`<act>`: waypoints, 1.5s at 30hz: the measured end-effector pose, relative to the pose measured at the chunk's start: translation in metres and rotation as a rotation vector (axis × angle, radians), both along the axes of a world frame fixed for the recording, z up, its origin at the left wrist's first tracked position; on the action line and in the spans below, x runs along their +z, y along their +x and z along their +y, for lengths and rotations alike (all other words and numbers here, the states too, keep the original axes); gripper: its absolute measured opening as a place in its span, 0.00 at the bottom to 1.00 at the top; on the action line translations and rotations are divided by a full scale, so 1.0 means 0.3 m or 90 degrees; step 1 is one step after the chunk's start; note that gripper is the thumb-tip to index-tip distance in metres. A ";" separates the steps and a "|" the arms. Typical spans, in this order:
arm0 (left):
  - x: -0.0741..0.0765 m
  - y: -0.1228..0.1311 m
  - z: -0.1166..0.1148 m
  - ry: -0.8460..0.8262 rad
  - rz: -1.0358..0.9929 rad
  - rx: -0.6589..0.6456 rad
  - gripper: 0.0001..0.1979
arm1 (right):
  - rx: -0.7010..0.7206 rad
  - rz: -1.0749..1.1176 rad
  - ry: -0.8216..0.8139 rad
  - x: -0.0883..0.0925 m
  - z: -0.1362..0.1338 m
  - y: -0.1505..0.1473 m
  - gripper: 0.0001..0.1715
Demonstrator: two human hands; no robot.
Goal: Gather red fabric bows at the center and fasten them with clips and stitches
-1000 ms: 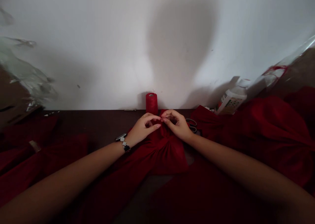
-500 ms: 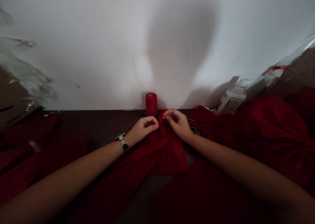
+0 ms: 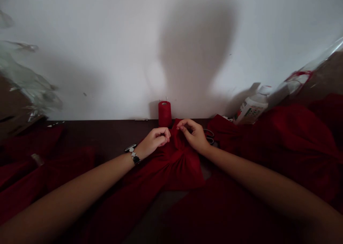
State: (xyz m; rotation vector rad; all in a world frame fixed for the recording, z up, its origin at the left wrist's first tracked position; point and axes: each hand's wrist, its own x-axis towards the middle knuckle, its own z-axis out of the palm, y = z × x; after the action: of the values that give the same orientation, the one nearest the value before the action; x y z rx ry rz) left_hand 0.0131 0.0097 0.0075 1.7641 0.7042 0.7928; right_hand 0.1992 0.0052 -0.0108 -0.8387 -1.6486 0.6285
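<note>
Gathered red fabric (image 3: 184, 162) is bunched into a raised fold right at the fingers, lying on the counter (image 3: 107, 129). Right hand (image 3: 195, 137): fingers are pinched together on the top of the fold. Left hand (image 3: 154, 140): fingers are curled closed just beside the fold, thumb against forefinger (anything held there is too small to tell). A wristwatch (image 3: 135, 159) is worn on the left wrist. A red thread spool (image 3: 164, 114) stands upright just beyond the fingers; scissors (image 3: 209, 137) lie just right of them, partly under cloth. Farther right, a white plastic bottle (image 3: 251, 110) leans tilted beside a heap of red cloth (image 3: 289, 147). Farther left, more red cloth (image 3: 40, 172) is spread on the counter.
</note>
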 end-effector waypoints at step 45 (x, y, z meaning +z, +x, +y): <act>0.008 0.001 -0.044 0.285 0.224 -0.094 0.07 | -0.195 0.164 -0.212 0.065 0.159 0.201 0.20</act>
State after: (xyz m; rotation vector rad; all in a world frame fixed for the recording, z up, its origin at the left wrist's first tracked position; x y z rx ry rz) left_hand 0.0135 -0.0036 0.0098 2.3708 0.6457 0.5724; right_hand 0.2597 0.0528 0.0087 -1.1724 -1.1696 0.7695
